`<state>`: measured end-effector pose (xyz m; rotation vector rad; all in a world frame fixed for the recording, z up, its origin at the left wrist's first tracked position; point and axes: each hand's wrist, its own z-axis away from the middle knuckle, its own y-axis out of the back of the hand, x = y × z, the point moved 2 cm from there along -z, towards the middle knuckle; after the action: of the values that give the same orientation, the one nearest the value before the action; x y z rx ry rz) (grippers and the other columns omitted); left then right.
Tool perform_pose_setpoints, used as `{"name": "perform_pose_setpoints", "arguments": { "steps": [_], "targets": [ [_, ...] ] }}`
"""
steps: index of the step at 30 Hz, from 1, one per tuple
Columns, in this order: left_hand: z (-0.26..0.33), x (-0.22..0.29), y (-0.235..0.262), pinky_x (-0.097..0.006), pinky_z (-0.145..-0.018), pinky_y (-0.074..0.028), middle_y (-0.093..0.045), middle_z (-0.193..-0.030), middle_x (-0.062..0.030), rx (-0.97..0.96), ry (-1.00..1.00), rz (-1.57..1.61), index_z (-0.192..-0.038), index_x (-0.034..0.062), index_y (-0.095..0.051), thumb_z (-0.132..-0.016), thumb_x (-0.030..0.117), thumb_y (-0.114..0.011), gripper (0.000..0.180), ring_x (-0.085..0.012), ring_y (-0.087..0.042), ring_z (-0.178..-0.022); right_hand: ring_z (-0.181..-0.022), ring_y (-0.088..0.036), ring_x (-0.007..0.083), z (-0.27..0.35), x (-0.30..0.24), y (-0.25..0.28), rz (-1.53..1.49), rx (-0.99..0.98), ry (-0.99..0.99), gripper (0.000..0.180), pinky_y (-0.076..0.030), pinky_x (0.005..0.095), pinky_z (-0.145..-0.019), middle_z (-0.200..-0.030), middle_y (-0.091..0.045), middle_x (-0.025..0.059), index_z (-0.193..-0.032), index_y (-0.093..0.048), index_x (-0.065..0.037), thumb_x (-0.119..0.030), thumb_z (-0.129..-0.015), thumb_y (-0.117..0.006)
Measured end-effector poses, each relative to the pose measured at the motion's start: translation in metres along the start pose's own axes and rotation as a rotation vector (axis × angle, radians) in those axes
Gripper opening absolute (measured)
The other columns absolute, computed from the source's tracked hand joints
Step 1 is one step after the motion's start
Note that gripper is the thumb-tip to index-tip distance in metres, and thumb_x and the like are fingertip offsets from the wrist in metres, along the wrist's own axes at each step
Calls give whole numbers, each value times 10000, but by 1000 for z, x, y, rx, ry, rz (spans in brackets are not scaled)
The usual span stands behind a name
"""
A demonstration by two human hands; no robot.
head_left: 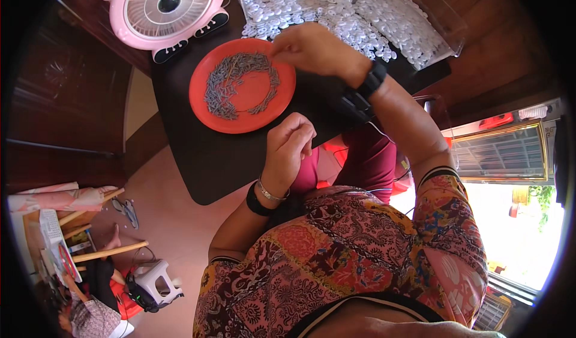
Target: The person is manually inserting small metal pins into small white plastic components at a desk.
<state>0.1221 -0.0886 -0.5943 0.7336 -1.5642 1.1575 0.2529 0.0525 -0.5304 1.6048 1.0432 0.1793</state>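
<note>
A red round plate (258, 113) lies on the black table and bears many small grey nails or screws (225, 86), heaped mostly along its left and far sides. Over the plate's far right rim hangs my right hand (315, 48), its fingers curled together; whatever they hold is hidden. My left hand (289, 147) is closed just in front of the plate, near the table's front edge, and anything in it is too small or covered to see. Beyond the right hand lies a broad heap of small white plastic pieces (300, 2), spilling onto the table.
A clear box (444, 53) holds more white pieces at the far right. On the far left stands a pink fan (123, 20) with shoe-shaped feet. Another person (90, 314) sits low at the lower left, beside a grey-white stool (159, 284). The black table (204, 170) ends near my lap.
</note>
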Motion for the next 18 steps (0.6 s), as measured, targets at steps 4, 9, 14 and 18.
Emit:
{"name": "perform_pose_setpoints", "arguments": {
  "steps": [4,9,14,18],
  "targets": [
    [2,0,2,-199,-486,-339,-501,-620,-7,17,22,-10,-784,16,-529,-921,126,-447,194,-77,-474,-528,-741,-645,295,-25,-23,-39,142,-153,34,132,-507,388,-656,-791,-665,98,-836,-684,-77,-167,-763,-622],
    [5,0,4,-199,-490,-338,-509,-641,-16,29,26,1,-785,18,-525,-925,119,-439,193,-77,-478,-535,-745,-653,294,-32,-25,-66,433,-157,-13,124,-525,397,-642,-776,-662,112,-787,-659,-64,-172,-764,-604],
    [5,-1,4,-199,-492,-339,-505,-643,-14,28,25,-24,-787,20,-524,-927,114,-436,191,-76,-476,-536,-756,-654,299,-31,-25,-69,429,-159,54,129,-527,415,-646,-780,-661,117,-796,-656,-75,-185,-761,-599],
    [8,-1,4,-194,-475,-317,-501,-590,4,79,4,7,-776,18,-543,-913,115,-478,180,-46,-434,-515,-772,-645,318,-22,-7,-26,197,57,-10,159,-511,427,-681,-793,-666,99,-864,-672,-119,-231,-774,-602]
  ]
}}
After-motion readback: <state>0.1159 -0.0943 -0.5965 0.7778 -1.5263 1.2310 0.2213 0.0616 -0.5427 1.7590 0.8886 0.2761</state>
